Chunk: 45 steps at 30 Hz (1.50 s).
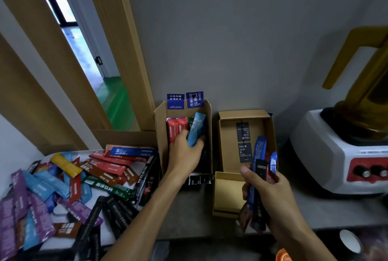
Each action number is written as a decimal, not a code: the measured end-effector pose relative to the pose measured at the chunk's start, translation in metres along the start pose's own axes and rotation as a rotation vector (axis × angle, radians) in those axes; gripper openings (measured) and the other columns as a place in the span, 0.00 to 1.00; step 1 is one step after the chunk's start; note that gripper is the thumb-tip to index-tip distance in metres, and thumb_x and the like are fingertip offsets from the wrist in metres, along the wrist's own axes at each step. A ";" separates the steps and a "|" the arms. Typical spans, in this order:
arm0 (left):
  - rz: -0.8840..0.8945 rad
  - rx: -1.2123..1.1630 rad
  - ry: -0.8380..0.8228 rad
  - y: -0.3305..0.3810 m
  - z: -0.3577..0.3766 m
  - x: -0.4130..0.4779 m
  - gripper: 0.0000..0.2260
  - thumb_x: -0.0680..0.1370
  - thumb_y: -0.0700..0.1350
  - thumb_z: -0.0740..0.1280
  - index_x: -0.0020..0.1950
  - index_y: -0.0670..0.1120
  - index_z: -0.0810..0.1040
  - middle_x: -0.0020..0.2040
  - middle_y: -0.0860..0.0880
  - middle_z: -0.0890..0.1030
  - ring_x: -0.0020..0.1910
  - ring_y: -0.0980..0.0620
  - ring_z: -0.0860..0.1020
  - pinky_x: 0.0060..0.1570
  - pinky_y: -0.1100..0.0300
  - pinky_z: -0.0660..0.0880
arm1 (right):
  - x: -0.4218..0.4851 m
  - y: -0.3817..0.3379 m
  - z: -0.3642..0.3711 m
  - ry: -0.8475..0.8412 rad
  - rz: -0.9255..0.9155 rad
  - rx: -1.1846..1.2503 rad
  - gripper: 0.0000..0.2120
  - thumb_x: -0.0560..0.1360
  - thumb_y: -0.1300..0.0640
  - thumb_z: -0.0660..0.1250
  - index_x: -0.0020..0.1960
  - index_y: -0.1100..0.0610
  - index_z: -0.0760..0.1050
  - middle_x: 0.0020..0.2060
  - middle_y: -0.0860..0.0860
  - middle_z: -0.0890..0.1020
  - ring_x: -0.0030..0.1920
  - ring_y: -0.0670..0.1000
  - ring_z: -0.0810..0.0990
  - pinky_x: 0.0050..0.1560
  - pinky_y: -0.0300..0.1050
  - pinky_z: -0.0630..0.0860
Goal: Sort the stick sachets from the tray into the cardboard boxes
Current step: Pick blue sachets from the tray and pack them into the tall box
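A white tray (60,241) at the left holds several stick sachets (100,172) in purple, blue, red, brown, black and green. The left cardboard box (161,134) stands open with red sachets (175,129) upright inside. My left hand (184,153) reaches into this box and grips a light blue sachet (196,129). The right cardboard box (228,134) lies open with black labels on its floor. Over its near end my right hand (266,195) clutches a bunch of sachets (259,168), blue, black and brown.
A white blender base (336,155) with red knob panel and amber jug stands at the right. A paper cup (349,241) sits at the lower right. The grey wall is close behind the boxes; a wooden door frame (126,50) rises at the left.
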<state>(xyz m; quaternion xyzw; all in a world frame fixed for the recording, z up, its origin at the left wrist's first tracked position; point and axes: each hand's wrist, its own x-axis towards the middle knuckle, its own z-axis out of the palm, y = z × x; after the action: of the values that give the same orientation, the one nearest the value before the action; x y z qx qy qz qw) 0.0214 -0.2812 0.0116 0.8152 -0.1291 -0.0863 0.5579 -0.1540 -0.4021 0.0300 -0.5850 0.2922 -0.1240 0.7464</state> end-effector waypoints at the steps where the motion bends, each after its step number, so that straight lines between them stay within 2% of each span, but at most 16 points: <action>1: 0.009 -0.017 -0.040 0.003 -0.006 -0.007 0.05 0.80 0.49 0.67 0.55 0.51 0.75 0.46 0.50 0.81 0.38 0.57 0.80 0.34 0.64 0.75 | 0.001 -0.003 0.000 0.006 -0.009 -0.017 0.17 0.71 0.52 0.73 0.55 0.60 0.76 0.33 0.54 0.79 0.32 0.50 0.79 0.37 0.44 0.76; 5: 0.072 -0.060 -0.223 0.020 -0.033 -0.038 0.05 0.83 0.46 0.62 0.56 0.51 0.76 0.46 0.48 0.81 0.37 0.56 0.80 0.36 0.64 0.77 | 0.008 -0.026 0.009 -0.008 -0.142 -0.077 0.17 0.70 0.51 0.73 0.53 0.60 0.77 0.37 0.54 0.80 0.34 0.48 0.80 0.37 0.40 0.78; 11: 0.162 -0.011 -0.428 0.031 -0.053 -0.070 0.07 0.81 0.46 0.66 0.58 0.51 0.79 0.44 0.49 0.83 0.41 0.53 0.83 0.39 0.63 0.79 | 0.019 -0.053 0.040 -0.115 -0.252 -0.169 0.10 0.74 0.56 0.73 0.54 0.56 0.79 0.36 0.50 0.83 0.32 0.46 0.81 0.33 0.35 0.77; 15: 0.045 -0.318 -0.216 0.021 -0.061 -0.079 0.07 0.77 0.42 0.71 0.54 0.47 0.82 0.44 0.46 0.84 0.38 0.54 0.82 0.38 0.63 0.79 | 0.022 -0.048 0.035 0.007 -0.186 -0.073 0.13 0.74 0.56 0.73 0.57 0.56 0.78 0.36 0.51 0.82 0.32 0.45 0.80 0.33 0.36 0.78; 18: -0.023 -0.716 0.040 0.027 -0.066 -0.077 0.12 0.73 0.42 0.71 0.55 0.42 0.81 0.45 0.46 0.85 0.39 0.54 0.81 0.40 0.63 0.79 | 0.015 -0.035 0.034 -0.079 -0.112 -0.160 0.14 0.74 0.55 0.73 0.58 0.54 0.77 0.39 0.52 0.83 0.33 0.45 0.81 0.33 0.36 0.78; 20: 0.081 -0.768 0.195 0.038 -0.069 -0.069 0.11 0.75 0.40 0.71 0.56 0.41 0.79 0.46 0.46 0.84 0.38 0.55 0.79 0.40 0.64 0.79 | 0.006 -0.025 0.040 -0.165 -0.073 -0.234 0.13 0.74 0.57 0.72 0.57 0.55 0.78 0.41 0.52 0.83 0.33 0.44 0.81 0.33 0.35 0.77; 22: 0.252 -0.590 0.281 0.053 -0.074 -0.058 0.07 0.78 0.40 0.70 0.55 0.42 0.77 0.46 0.47 0.84 0.38 0.56 0.80 0.39 0.65 0.78 | 0.002 -0.018 0.043 -0.185 -0.066 -0.235 0.11 0.74 0.57 0.72 0.55 0.56 0.78 0.43 0.53 0.85 0.33 0.46 0.81 0.35 0.37 0.78; 24: 0.363 -0.279 0.250 0.062 -0.075 -0.042 0.06 0.79 0.41 0.69 0.55 0.45 0.76 0.47 0.50 0.83 0.41 0.60 0.82 0.38 0.69 0.77 | 0.002 -0.015 0.038 -0.097 -0.069 -0.179 0.12 0.74 0.56 0.72 0.56 0.56 0.77 0.45 0.53 0.84 0.35 0.47 0.81 0.38 0.40 0.78; 26: 0.357 0.079 0.151 0.060 -0.067 -0.023 0.06 0.80 0.43 0.67 0.56 0.50 0.76 0.50 0.54 0.81 0.46 0.61 0.80 0.36 0.72 0.77 | 0.003 -0.013 0.031 -0.014 -0.070 -0.136 0.14 0.74 0.55 0.72 0.58 0.55 0.77 0.44 0.54 0.84 0.35 0.48 0.82 0.38 0.41 0.78; 28: 0.320 0.305 0.071 0.051 -0.051 -0.005 0.07 0.81 0.45 0.66 0.58 0.51 0.75 0.54 0.52 0.79 0.51 0.55 0.80 0.40 0.64 0.81 | 0.002 -0.010 0.026 -0.002 -0.078 -0.113 0.13 0.75 0.55 0.72 0.58 0.56 0.77 0.41 0.52 0.84 0.34 0.49 0.81 0.36 0.39 0.78; 30: 0.251 0.367 0.040 0.039 -0.035 0.005 0.10 0.81 0.42 0.65 0.62 0.49 0.73 0.57 0.47 0.78 0.54 0.52 0.79 0.46 0.56 0.82 | -0.002 -0.007 0.024 -0.020 -0.075 -0.105 0.13 0.75 0.55 0.72 0.58 0.56 0.77 0.40 0.52 0.84 0.33 0.49 0.81 0.35 0.38 0.78; 33: 0.191 0.412 0.047 0.027 -0.022 0.016 0.14 0.81 0.38 0.64 0.65 0.47 0.70 0.61 0.45 0.76 0.57 0.48 0.78 0.50 0.53 0.82 | -0.006 -0.004 0.020 -0.015 -0.057 -0.079 0.13 0.75 0.56 0.72 0.58 0.56 0.76 0.42 0.55 0.83 0.33 0.48 0.81 0.35 0.38 0.78; 36: 0.219 0.471 0.091 0.019 -0.022 0.019 0.15 0.80 0.37 0.64 0.65 0.48 0.69 0.62 0.44 0.75 0.59 0.46 0.79 0.52 0.48 0.82 | -0.009 -0.001 0.016 -0.010 -0.053 -0.072 0.13 0.75 0.56 0.71 0.58 0.55 0.76 0.43 0.56 0.83 0.32 0.48 0.81 0.35 0.38 0.78; 39: 0.304 0.718 0.111 0.015 -0.025 0.019 0.22 0.77 0.35 0.68 0.68 0.45 0.66 0.61 0.42 0.76 0.60 0.42 0.78 0.56 0.45 0.80 | -0.010 0.003 0.013 -0.015 -0.048 -0.071 0.13 0.75 0.56 0.71 0.58 0.56 0.75 0.43 0.56 0.83 0.32 0.47 0.81 0.35 0.38 0.78; 42: 0.327 1.002 0.085 0.019 -0.026 0.021 0.26 0.73 0.33 0.72 0.67 0.42 0.65 0.61 0.39 0.73 0.57 0.39 0.79 0.51 0.48 0.80 | -0.010 0.006 0.012 -0.037 -0.040 -0.069 0.13 0.75 0.56 0.71 0.59 0.56 0.75 0.43 0.55 0.83 0.32 0.47 0.81 0.35 0.38 0.79; 45: 0.391 1.296 0.109 0.027 -0.025 0.024 0.22 0.74 0.35 0.72 0.63 0.41 0.67 0.63 0.38 0.70 0.52 0.41 0.80 0.43 0.52 0.79 | -0.010 0.008 0.012 -0.051 -0.032 -0.063 0.13 0.75 0.56 0.71 0.58 0.57 0.75 0.42 0.55 0.83 0.32 0.47 0.81 0.35 0.38 0.79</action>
<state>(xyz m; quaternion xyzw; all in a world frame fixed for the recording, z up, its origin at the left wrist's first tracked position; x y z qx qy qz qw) 0.0488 -0.2755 0.0459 0.9498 -0.2715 0.1524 -0.0322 -0.1562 -0.3845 0.0276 -0.6159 0.2674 -0.1116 0.7326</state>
